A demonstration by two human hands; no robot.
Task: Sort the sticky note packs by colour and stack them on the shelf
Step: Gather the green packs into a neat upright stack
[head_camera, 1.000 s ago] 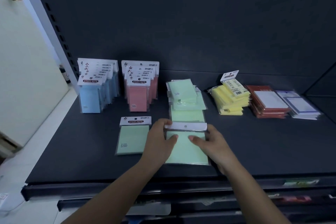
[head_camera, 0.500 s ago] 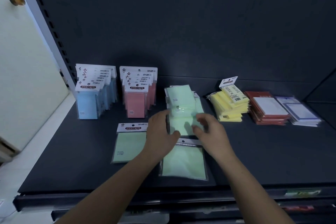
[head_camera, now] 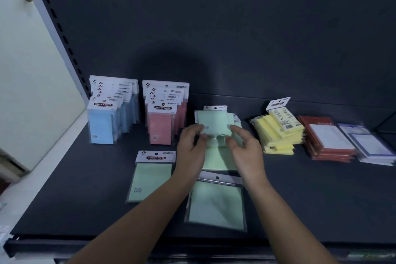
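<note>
Both my hands reach into the loose pile of green sticky note packs [head_camera: 214,121] at the middle of the dark shelf [head_camera: 75,188]. My left hand [head_camera: 190,148] pinches the near left edge of the top green pack. My right hand [head_camera: 244,146] has curled fingers on its near right edge. Two more green packs lie flat nearer me: one with a white header [head_camera: 151,178] on the left, one [head_camera: 216,203] between my forearms. Blue packs [head_camera: 107,118] and pink packs [head_camera: 165,118] stand upright in rows at the back left.
A yellow pack pile [head_camera: 276,135] lies right of the green pile. Further right are red-edged pads [head_camera: 325,137] and blue-bordered pads [head_camera: 368,141]. The shelf's back wall rises close behind. A perforated upright [head_camera: 55,19] and a pale door stand at the left.
Both hands have left the green pack near the front edge and moved back to the green pile, where they now hold the top pack. The released pack lies flat.
</note>
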